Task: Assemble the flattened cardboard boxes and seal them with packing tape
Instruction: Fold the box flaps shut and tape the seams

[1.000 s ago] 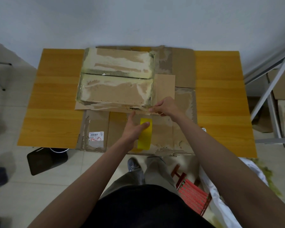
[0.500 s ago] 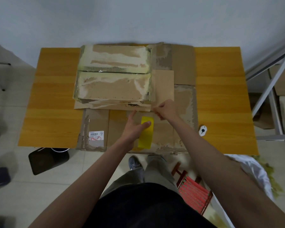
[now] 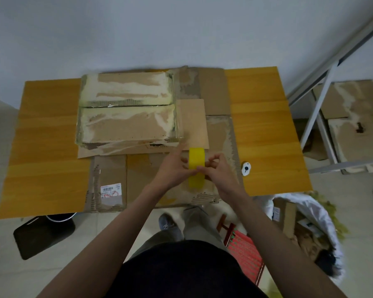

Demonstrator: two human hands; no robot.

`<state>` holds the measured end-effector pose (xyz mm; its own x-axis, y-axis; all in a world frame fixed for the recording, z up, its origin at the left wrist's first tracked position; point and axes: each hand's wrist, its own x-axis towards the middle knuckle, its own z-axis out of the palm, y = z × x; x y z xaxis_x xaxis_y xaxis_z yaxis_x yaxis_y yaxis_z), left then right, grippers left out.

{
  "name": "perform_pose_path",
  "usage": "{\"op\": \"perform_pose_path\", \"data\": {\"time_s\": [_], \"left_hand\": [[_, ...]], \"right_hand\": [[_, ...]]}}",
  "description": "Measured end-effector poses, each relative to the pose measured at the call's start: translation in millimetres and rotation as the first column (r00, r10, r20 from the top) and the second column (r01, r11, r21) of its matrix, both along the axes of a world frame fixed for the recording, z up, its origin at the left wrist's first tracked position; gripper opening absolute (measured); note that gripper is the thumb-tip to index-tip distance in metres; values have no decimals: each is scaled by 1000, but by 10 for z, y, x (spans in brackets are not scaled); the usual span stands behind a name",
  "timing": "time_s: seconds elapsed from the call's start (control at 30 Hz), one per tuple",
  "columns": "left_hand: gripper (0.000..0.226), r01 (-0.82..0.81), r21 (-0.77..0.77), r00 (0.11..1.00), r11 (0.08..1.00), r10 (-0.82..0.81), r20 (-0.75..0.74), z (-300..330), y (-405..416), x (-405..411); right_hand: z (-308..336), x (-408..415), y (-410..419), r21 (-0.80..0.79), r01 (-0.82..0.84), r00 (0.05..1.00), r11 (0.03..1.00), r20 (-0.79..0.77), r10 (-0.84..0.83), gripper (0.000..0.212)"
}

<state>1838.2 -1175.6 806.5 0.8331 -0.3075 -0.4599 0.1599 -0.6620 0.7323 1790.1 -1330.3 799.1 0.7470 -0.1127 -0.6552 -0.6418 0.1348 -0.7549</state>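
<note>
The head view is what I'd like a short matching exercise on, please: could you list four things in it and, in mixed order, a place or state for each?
Things
1. yellow tape roll
2. small white gadget
3. shipping label
4. taped cardboard stack

Places or states
A. stuck on the flattened cardboard at the table's near edge
B. held between the left hand and right hand
C. lying at the far side of the table
D. lying on bare wood, right of the cardboard

Pairs: 1-B, 2-D, 3-A, 4-C

Both hands, left and right, grip a yellow tape roll above flattened cardboard boxes.
</note>
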Motion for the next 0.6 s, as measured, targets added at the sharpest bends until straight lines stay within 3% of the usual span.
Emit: {"op": "perform_pose_path", "data": {"time_s": [0.07,0.23,0.37,0.6], "left_hand": [[89,103,48,994,994,-105,41,74,-36,108],[71,364,234,917,902,-391,83,162,-104,253],[66,336,265,915,904,-380,135,185,-93,233],[38,261,256,888,931,-335,313,232,-56,164]], "right_hand": [[10,-66,-8,-85,-15,998,996,62,20,40],[68,-160,-48,-40,-5,990,999,144,11,38],[78,-198,-30,-67,-10,988,998,155,21,39],[89,-165,52,-34,14,986,999,166,-8,37]]}}
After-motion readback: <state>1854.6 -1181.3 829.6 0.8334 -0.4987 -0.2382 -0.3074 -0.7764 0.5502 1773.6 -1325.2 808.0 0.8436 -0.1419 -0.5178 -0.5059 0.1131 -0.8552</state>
